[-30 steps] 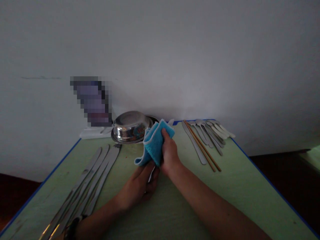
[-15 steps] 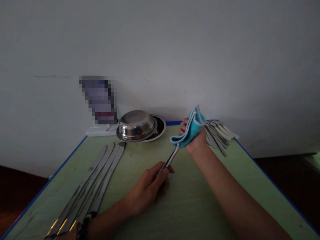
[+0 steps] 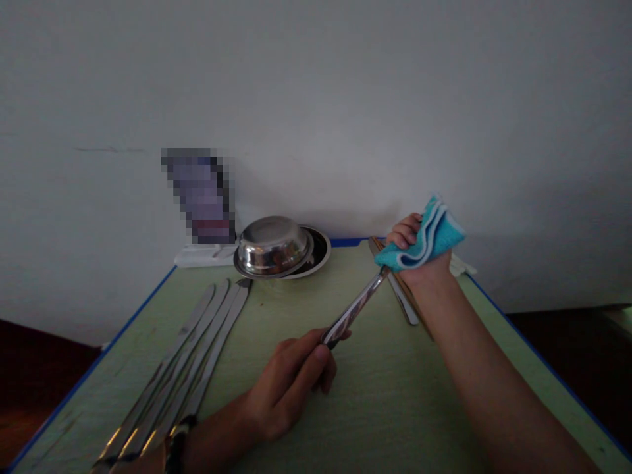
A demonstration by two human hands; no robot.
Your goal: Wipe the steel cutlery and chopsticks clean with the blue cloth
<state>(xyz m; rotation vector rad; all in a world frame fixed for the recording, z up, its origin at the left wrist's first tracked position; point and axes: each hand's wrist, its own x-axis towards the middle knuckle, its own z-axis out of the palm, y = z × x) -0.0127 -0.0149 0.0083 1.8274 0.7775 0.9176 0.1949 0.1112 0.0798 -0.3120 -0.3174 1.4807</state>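
Note:
My left hand (image 3: 295, 380) is closed on the near end of a shiny metal piece of cutlery (image 3: 356, 307), which slants up and away to the right. Its far end is hidden in a folded blue cloth (image 3: 425, 243) with pale edging, so I cannot tell what kind of cutlery it is. My right hand (image 3: 405, 232) grips the cloth around that end, with its palm below and fingers curled behind. Under and beside the right hand, a flat metal utensil (image 3: 403, 301) and thin brown sticks lie on the table.
On the left of the green, blue-edged table (image 3: 276, 322) lie several long metal utensils (image 3: 190, 339). An upturned metal bowl (image 3: 271, 247) rests partly on a dark-centred dish (image 3: 320, 253) at the back. A blurred-out screen (image 3: 202, 197) stands on a white base before the wall.
My right hand has moved right and slightly up with the cloth, and more of the metal cutlery shows. The left hand stays nearly in place. A flat utensil and brown sticks have come into sight.

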